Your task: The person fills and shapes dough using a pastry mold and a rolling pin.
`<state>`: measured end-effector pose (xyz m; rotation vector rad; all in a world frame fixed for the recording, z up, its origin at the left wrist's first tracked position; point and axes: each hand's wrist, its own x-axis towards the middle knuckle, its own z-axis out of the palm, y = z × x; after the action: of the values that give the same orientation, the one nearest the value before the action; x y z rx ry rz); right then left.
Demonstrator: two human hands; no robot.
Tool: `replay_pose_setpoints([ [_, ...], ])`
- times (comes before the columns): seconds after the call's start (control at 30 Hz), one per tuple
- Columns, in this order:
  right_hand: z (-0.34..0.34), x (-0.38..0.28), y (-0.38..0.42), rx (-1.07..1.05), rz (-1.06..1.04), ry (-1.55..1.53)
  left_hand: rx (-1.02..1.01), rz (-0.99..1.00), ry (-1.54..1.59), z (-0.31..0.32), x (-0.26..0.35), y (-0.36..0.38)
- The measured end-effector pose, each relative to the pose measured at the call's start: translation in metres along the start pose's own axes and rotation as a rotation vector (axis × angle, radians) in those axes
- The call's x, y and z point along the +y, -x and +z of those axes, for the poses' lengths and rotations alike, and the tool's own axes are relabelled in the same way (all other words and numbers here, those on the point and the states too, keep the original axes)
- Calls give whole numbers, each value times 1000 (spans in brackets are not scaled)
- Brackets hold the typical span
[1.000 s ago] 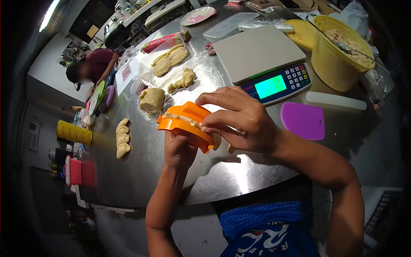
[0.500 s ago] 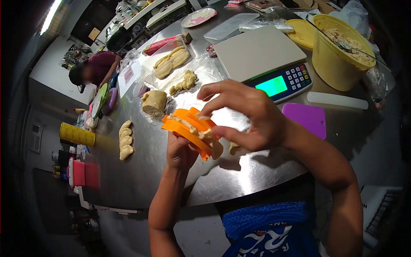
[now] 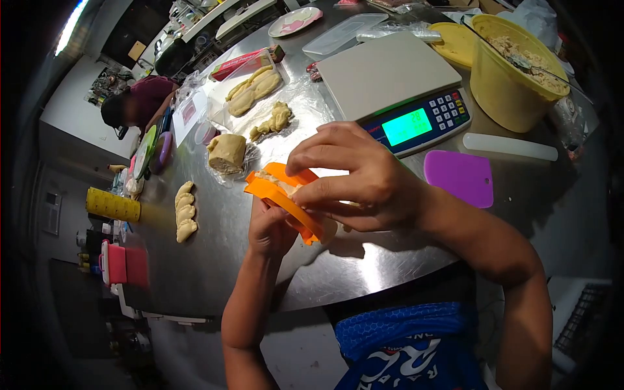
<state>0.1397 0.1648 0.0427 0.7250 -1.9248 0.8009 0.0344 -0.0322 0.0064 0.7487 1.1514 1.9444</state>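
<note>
My left hand grips an orange plastic dumpling press from below, holding it tilted above the steel table. Pale dough shows along the press's seam between its two halves. My right hand reaches over the press, fingers curled and closed at the dough by its rim; the fingertips are partly hidden. Left of the press stands a block of dough on plastic wrap, with a crumpled dough scrap behind it. Several folded, filled dough pieces lie in a row on the table's left side.
A digital scale with a lit display stands behind my right hand. Near it are a purple scraper, a white rolling pin and a yellow tub of filling. A clear container holds dough. Another person is at the far left.
My right hand has moved left and down onto the press, and its fingers have closed from a spread pose to a pinch at the dough. My left hand still holds the press.
</note>
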Motion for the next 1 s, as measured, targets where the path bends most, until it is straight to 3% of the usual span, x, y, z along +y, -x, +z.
replay_pose_setpoints([
  [0.13,1,-4,0,49,65,-13,-33,14,-27,6,1,-3],
  [0.27,2,-3,-2,385,433,-501,3,30,60,4,0,-3],
  [0.33,-21,0,-3,273,418,-495,51,39,130,-1,-1,-5],
  [0.4,-31,1,-8,288,391,-450,49,40,139,-4,0,-4],
  [0.53,-27,4,-6,103,194,-240,72,43,150,-1,6,-3],
  [0.67,-17,1,0,-7,246,-305,103,84,118,0,5,-4],
  [0.77,-6,-1,2,115,408,-405,144,110,97,5,4,-6],
  [1.0,7,-2,5,-79,314,-186,121,103,197,10,5,-6],
])
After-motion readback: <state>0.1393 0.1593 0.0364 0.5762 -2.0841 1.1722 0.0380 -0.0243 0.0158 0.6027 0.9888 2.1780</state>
